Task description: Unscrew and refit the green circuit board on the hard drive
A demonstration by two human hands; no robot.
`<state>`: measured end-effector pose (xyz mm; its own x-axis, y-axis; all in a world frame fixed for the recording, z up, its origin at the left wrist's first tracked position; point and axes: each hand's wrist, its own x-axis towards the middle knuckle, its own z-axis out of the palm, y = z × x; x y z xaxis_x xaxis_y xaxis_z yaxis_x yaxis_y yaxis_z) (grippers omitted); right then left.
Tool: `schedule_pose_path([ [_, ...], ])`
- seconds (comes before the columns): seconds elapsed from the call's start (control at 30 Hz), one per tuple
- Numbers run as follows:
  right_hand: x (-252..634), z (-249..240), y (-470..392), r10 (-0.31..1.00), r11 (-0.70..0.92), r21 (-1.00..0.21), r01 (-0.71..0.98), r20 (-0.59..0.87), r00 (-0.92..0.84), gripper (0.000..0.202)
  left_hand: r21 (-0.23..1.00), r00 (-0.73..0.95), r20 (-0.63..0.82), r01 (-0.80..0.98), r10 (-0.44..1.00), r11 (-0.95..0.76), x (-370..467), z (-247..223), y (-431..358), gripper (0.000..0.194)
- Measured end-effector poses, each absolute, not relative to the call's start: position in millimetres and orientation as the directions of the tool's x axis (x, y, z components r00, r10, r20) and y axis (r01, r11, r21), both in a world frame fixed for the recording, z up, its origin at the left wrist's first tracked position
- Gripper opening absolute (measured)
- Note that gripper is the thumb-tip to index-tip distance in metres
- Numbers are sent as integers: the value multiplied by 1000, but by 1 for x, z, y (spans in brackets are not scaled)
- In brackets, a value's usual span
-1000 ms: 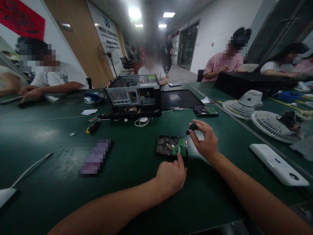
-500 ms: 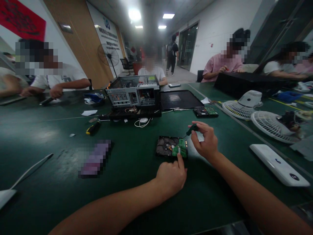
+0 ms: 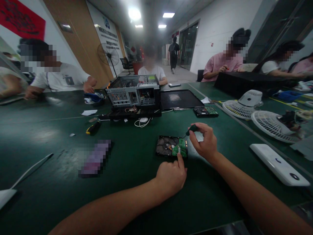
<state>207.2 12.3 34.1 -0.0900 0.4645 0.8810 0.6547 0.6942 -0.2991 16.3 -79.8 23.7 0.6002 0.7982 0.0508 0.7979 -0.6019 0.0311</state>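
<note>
Low in the middle of the frame, the left hand (image 3: pixel 171 178) rested one outstretched finger on a hard drive (image 3: pixel 165 146) just below centre; what its curled fingers held, if anything, was hidden. Rightward, the right hand (image 3: pixel 204 140) pinched one green screwdriver (image 3: pixel 192 129), tip indistinct. A second drive (image 3: pixel 206 111) lay right of centre.

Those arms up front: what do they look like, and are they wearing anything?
The left hand and right hand are a person's, ungloved. No sleeves, watches, rings, cables or markings show on either arm.
</note>
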Motion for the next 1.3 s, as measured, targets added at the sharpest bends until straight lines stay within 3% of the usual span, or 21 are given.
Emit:
schedule_pose_path([
  [0.2, 210, 34, 13, 425, 664, -225, 714, 898, -112, 51, 31, 590, 60, 805, 805, -593, 17, 21, -79, 62],
  [0.53, 209, 31, 14, 402, 640, -220, 736, 912, -78, 51, 27, 602, 49, 797, 797, -603, 16, 22, -79, 61],
  [0.8, 211, 28, 17, 479, 721, -327, 611, 872, -98, 51, 13, 593, 43, 805, 804, -593, 17, 20, -79, 61],
  [1.07, 209, 35, 12, 413, 655, -213, 725, 904, -108, 51, 14, 600, 47, 799, 799, -601, 16, 24, -79, 61],
  [1.3, 210, 34, 16, 438, 700, -266, 662, 893, -105, 49, 20, 591, 44, 805, 805, -593, 18, 22, -79, 61],
])
